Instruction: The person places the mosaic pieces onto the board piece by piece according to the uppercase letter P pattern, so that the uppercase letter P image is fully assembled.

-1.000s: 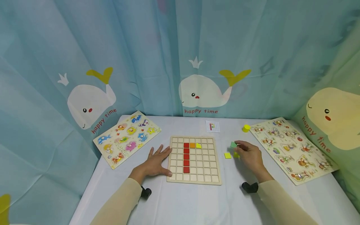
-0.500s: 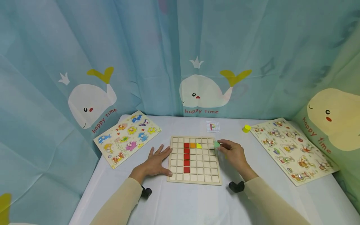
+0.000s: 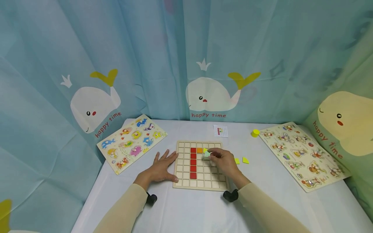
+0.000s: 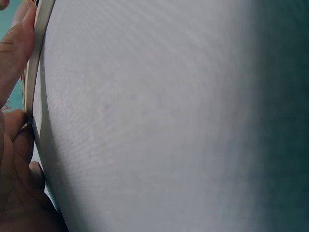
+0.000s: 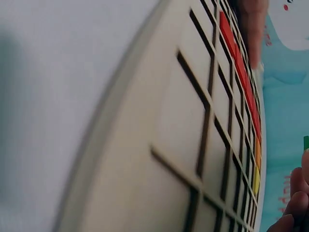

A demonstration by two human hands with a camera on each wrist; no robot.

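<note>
A wooden grid board [image 3: 201, 189] lies on the white table, with a column of red square tiles [image 3: 193, 162] in it. To the right of the top red tile sit an orange tile [image 3: 199, 150] and a yellow tile [image 3: 205, 150]. My right hand [image 3: 225, 162] pinches a light green tile [image 3: 207, 154] over the board, just below the yellow tile and partly overlapping it in the head view. My left hand [image 3: 158, 169] lies with spread fingers against the board's left edge, thumb on its lower left corner. In the right wrist view, the right fingers [image 5: 297, 205] show at the lower right.
Two yellow tiles [image 3: 245, 160] lie right of the board, beside my right hand. Behind the board is a small printed pattern card [image 3: 220, 131]. A yellow cylinder [image 3: 255, 133] stands near the animal puzzle board [image 3: 303, 155]; a sea-creature puzzle board [image 3: 131, 144] lies at the left.
My right hand has carried the light green tile left from beside the board to over its upper middle. Two yellow tiles at the right are uncovered. My left hand stays put.
</note>
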